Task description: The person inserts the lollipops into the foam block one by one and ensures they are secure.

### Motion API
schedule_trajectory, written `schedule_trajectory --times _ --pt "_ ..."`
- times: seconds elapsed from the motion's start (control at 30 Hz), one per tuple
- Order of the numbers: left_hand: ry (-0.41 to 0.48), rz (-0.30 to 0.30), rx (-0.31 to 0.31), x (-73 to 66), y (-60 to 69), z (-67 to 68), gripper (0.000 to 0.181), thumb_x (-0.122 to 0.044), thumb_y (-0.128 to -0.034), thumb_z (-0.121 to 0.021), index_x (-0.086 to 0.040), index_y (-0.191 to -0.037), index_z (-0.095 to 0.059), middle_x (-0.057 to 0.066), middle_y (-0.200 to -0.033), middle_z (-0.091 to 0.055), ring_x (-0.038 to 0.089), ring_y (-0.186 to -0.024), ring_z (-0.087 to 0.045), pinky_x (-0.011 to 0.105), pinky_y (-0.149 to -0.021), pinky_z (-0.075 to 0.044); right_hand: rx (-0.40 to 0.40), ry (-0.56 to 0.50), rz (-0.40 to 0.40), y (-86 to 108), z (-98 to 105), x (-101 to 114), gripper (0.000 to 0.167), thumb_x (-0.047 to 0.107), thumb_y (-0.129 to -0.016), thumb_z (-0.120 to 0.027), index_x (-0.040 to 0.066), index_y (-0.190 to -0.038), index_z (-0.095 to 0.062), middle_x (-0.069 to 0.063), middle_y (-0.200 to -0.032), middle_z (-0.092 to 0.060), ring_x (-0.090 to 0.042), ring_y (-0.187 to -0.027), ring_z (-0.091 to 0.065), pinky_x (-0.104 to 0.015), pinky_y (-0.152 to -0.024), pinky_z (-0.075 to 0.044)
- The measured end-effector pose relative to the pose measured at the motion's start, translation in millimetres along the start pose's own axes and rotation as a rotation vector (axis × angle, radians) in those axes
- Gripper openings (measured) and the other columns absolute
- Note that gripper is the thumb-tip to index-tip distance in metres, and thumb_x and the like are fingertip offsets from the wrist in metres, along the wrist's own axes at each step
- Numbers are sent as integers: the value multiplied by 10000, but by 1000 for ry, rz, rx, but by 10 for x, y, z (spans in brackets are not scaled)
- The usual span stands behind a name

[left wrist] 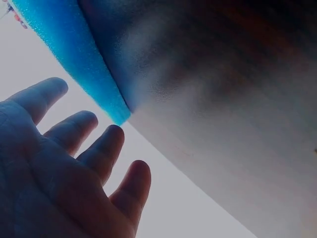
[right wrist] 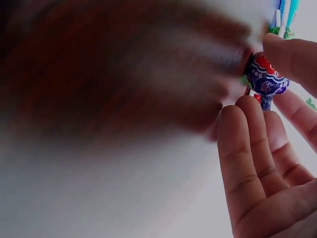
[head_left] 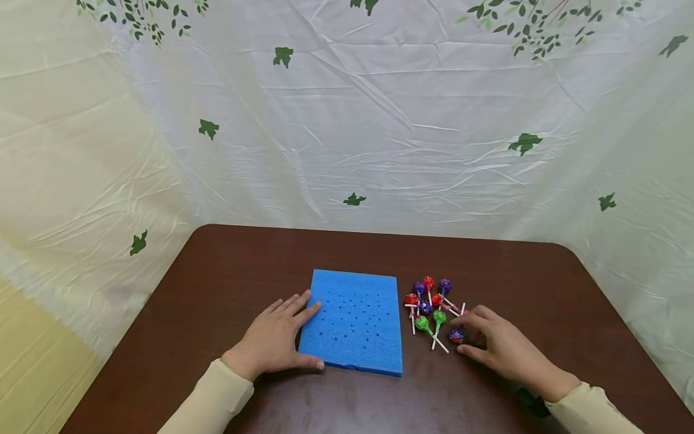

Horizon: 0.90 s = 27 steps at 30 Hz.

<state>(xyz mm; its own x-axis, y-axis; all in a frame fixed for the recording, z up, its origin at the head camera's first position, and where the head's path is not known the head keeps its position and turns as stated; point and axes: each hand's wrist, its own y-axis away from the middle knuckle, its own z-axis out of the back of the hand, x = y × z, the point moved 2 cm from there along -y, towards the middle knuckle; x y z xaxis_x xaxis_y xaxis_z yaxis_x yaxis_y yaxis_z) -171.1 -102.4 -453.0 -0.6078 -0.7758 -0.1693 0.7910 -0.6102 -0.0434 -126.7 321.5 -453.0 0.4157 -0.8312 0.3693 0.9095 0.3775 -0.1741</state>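
Note:
A blue foam board (head_left: 352, 319) dotted with small holes lies flat on the table. My left hand (head_left: 282, 334) rests along its left side, fingers spread, with the thumb by the near left corner. The left wrist view shows the board's edge (left wrist: 84, 54) close to the fingertips. To the right of the board, my right hand (head_left: 501, 346) has thumb and index finger around a lollipop (head_left: 456, 335) in a purple, red and white wrapper; its stick is hidden. Beside that hand is a loose pile of lollipops (head_left: 425, 308) with red, purple and green wrappers.
The dark brown table (head_left: 260, 253) has rounded far corners. A pale curtain (head_left: 379, 120) with green leaf prints hangs behind it and along both sides. A small dark object (head_left: 532, 402) shows beneath the right wrist.

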Motion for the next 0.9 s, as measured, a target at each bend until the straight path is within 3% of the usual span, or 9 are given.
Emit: schedule_trajectory --times 0.3,0.57,0.9 --pt "35 -1 21 -15 4 -2 1063 -810 -728 -640 -147 -1530 -426 106 -1603 -304 327 -1451 -301 538 -1149 -253 45 50 -7 -53 -1 3 306 225 -813 -842 213 -1102 -742 87 -955 -535 -40 -711 -474 -232 -589 -436" --pt "33 -2 21 -7 -3 11 1058 -805 -724 -652 -150 -1526 -433 109 -1600 -309 322 -1451 -301 530 -1149 -256 38 96 13 -66 40 24 257 209 -840 -818 224 -1088 -749 100 -1008 -579 -41 -794 -531 -289 -664 -511" --pt "43 0 26 -2 -16 11 1031 -771 -731 -682 -150 -1519 -445 111 -1595 -320 341 -1435 -329 537 -1144 -264 -116 45 98 -23 188 114 314 110 -815 -825 177 -1107 -731 104 -1034 -658 -66 -821 -614 -310 -659 -526"
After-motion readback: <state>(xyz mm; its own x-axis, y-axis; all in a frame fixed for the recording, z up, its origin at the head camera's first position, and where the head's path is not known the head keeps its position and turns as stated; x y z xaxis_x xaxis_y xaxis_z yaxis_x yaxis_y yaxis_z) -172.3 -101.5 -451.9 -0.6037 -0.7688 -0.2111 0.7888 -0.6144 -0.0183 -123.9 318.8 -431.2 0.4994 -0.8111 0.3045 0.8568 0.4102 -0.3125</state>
